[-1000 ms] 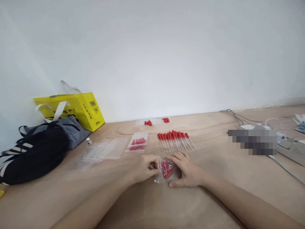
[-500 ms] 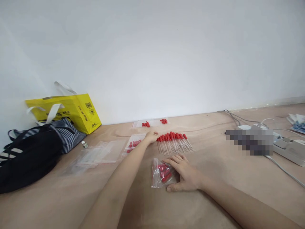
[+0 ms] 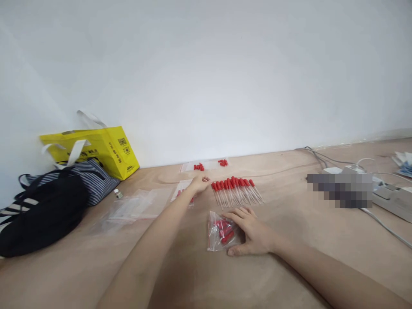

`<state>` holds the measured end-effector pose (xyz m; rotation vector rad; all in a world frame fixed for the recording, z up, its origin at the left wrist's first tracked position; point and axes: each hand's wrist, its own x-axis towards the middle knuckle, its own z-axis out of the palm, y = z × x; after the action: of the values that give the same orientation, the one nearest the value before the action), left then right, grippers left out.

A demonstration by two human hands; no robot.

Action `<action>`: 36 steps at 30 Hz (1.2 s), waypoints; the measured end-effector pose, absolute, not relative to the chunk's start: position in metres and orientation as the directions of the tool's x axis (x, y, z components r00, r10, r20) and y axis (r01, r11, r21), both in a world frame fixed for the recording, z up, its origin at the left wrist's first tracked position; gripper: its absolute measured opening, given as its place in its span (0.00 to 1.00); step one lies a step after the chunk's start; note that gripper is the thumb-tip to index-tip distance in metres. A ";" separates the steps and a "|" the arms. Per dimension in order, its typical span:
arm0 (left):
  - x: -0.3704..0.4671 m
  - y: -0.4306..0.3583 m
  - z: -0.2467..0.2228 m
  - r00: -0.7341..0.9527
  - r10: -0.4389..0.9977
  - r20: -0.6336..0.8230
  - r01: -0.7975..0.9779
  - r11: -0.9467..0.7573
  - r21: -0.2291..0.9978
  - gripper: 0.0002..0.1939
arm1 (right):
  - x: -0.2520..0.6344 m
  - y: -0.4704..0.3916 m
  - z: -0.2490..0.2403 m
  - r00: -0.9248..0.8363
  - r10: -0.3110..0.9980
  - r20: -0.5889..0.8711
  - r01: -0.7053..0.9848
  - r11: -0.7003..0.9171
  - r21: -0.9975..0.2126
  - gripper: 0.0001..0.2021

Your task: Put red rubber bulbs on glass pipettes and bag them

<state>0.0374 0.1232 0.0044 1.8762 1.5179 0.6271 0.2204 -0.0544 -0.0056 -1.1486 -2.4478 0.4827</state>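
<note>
My left hand (image 3: 201, 183) reaches out to the left end of a row of thin clear droppers with red rubber bulbs (image 3: 236, 184). Its fingers are curled together; whatever is between them is too small to make out. A zip bag holding red rubber bulbs (image 3: 222, 231) lies nearer to me. Over the right edge of that bag rests my right hand (image 3: 252, 231), open, thumb and fingers spread. Partly hidden behind my left forearm is a flat bag with red-bulbed pieces (image 3: 182, 189).
Flat clear bags (image 3: 141, 206) are spread on the left, by a small bottle (image 3: 118, 194). Other bags with red bulbs (image 3: 198, 166) lie near the wall. A yellow bag (image 3: 122, 150) and a black bag (image 3: 48, 214) stand left; a power strip (image 3: 391, 195) with cables is right.
My left hand has drawn slightly left from the end of the dropper row, its fingers more curled. My right hand stays at the bag. The view has shifted a little.
</note>
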 end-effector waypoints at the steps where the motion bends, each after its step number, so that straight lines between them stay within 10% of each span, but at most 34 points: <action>1: 0.038 0.122 0.004 0.228 0.973 -0.030 0.664 -0.133 0.736 0.11 | 0.220 -0.055 -0.005 -0.588 0.784 0.201 0.649 0.605 -0.462 0.41; 11: 0.057 0.120 -0.005 0.277 0.954 -0.114 0.535 -0.055 0.843 0.11 | 0.221 -0.054 -0.006 -0.580 0.790 0.199 0.660 0.599 -0.454 0.42; 22: -0.053 0.020 0.044 0.092 0.989 0.119 0.173 -0.133 0.976 0.21 | 0.221 -0.056 -0.006 -0.583 0.788 0.197 0.651 0.599 -0.467 0.41; 36: -0.038 -0.058 0.005 -0.010 1.000 0.007 0.233 -0.005 0.972 0.16 | 0.222 -0.056 -0.007 -0.586 0.789 0.185 0.655 0.595 -0.466 0.41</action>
<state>-0.0379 -0.0582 0.0048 1.3804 1.3856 1.1009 0.2216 -0.0556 -0.0072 -1.1624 -2.4523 0.4977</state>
